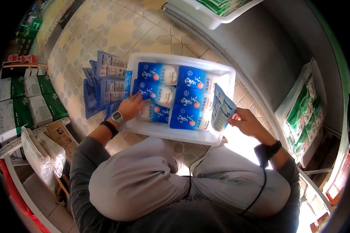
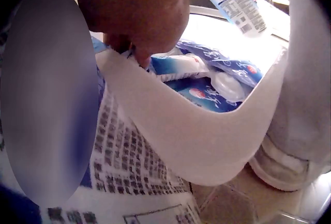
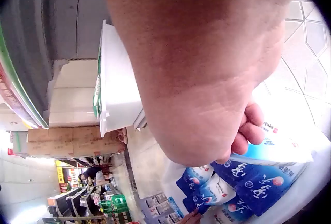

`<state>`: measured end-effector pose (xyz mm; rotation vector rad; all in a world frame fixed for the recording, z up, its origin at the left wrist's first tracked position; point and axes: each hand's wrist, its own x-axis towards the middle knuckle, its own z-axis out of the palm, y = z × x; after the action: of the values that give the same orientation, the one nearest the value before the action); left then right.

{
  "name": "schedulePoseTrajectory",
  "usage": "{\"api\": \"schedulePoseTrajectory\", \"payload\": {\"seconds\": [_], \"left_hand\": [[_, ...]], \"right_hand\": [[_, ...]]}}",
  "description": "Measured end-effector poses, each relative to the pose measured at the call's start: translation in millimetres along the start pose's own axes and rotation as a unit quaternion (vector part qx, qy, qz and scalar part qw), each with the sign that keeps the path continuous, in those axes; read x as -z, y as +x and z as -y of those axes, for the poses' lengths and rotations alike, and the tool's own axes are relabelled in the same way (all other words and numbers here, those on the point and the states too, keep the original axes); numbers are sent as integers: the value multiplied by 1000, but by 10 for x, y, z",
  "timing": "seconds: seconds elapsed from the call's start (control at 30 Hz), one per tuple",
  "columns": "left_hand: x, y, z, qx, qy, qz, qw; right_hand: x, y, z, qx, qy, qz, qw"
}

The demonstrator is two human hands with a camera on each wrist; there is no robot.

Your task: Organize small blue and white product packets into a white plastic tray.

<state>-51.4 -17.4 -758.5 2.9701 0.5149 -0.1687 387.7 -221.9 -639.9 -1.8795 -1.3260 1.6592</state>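
A white tub [image 1: 179, 136] in front of the knees holds several blue-and-white bags [image 1: 190, 99] in columns. The right hand [image 1: 247, 122] pinches the edge of one bag [image 1: 223, 108], tilted up at the tub's right side with its printed back showing; the right wrist view also has this hand [image 3: 207, 105] above the bags. The left hand [image 1: 131, 106] rests on a bag [image 1: 144, 89] at the tub's left side, fingers bent at its lower edge; whether they grip it cannot be told. In the left wrist view the left hand [image 2: 155, 33] reaches over the rim.
Several blue bags [image 1: 111, 91] lie printed side up left of the tub. Green-and-white packs [image 1: 46, 103] are stacked at far left, with a cardboard box [image 1: 60, 138] near them. White bins of green packs [image 1: 305, 112] stand at right and top. A grey shelf base [image 1: 237, 42] runs along the upper right.
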Motion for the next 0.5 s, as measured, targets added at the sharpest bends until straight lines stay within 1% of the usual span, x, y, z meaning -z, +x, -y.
{"api": "schedulePoseTrajectory", "payload": {"seconds": [0.07,0.17,0.27,0.37,0.47,0.5], "left_hand": [[91,-3,-22,-19,13,-43,999],[442,63,-126,-26,-33,-133,990],[793,149,-303,8,-100,-220,970],[849,223,-341,52,-184,-270,944],[720,216,-275,55,-173,-235,955],[763,264,-289,36,-164,-230,959]], "right_hand": [[-4,-3,-12,6,-8,-2,1000],[-7,-6,-28,3,-12,-1,1000],[-14,-2,-73,3,-7,-3,1000],[-16,7,-58,3,-7,-6,1000],[-24,2,-68,1,-7,-3,1000],[-27,1,-81,0,-6,-2,1000]]}}
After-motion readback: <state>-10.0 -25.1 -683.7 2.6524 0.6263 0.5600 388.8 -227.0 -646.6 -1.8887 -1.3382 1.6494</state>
